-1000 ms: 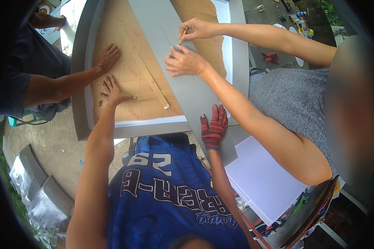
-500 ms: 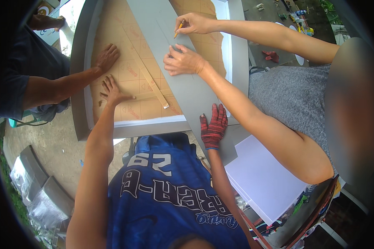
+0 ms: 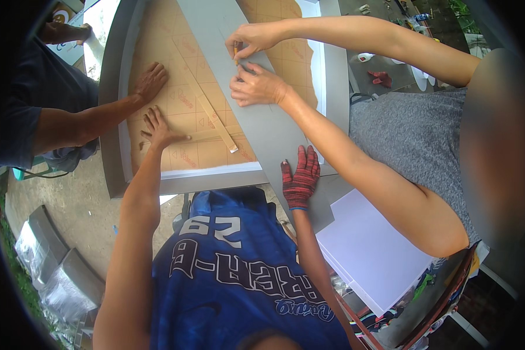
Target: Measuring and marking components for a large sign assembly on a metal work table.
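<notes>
My bare left hand (image 3: 159, 132) lies on a brown-papered sheet (image 3: 157, 46), fingers (image 3: 154, 118) spread, to the left of a long grey panel (image 3: 268, 128) and apart from it. My right hand (image 3: 301, 181), in a red-and-black knit glove (image 3: 299, 200), rests on the panel's nearer part, fingers outstretched, thumb held apart. Farther up the panel, a co-worker's hand (image 3: 256, 38) pinches a pencil (image 3: 236, 52); their other hand (image 3: 259, 88) rests just below.
</notes>
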Demonstrator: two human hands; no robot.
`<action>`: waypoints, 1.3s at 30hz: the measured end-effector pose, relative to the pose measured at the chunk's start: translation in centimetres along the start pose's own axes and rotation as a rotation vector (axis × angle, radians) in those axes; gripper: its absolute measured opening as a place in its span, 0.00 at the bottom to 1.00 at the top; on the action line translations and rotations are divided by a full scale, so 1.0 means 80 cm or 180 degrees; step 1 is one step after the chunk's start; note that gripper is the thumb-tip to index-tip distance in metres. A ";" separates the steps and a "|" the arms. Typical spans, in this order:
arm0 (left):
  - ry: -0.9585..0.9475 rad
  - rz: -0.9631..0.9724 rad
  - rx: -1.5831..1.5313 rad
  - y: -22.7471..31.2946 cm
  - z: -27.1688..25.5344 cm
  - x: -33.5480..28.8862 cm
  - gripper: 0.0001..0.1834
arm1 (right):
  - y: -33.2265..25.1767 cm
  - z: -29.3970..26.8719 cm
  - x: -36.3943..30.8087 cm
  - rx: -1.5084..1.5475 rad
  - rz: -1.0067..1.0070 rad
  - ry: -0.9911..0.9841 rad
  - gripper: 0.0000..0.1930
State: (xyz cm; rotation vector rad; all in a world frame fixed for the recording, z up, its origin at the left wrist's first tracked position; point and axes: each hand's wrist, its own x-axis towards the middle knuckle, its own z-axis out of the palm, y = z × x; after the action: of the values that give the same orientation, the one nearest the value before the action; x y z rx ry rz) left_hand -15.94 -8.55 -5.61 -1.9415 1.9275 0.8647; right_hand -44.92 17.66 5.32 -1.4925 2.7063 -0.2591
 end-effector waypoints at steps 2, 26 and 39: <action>0.0036 0.0025 -0.0025 0.001 0.000 -0.001 0.81 | 0.000 -0.001 0.000 -0.0009 0.0005 0.0006 0.32; 0.0087 0.0059 -0.0065 -0.002 0.004 0.004 0.83 | 0.003 -0.002 0.003 -0.0041 -0.0107 0.0129 0.31; 0.0108 0.0100 -0.0152 -0.007 0.010 0.005 0.84 | -0.002 -0.002 -0.001 -0.0073 -0.0120 0.0152 0.31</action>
State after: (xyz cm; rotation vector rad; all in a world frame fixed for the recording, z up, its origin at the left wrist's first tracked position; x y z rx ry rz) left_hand -15.60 -8.38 -6.63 -1.9701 1.9792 0.8998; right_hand -44.80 17.65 5.46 -1.5647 2.7289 -0.2693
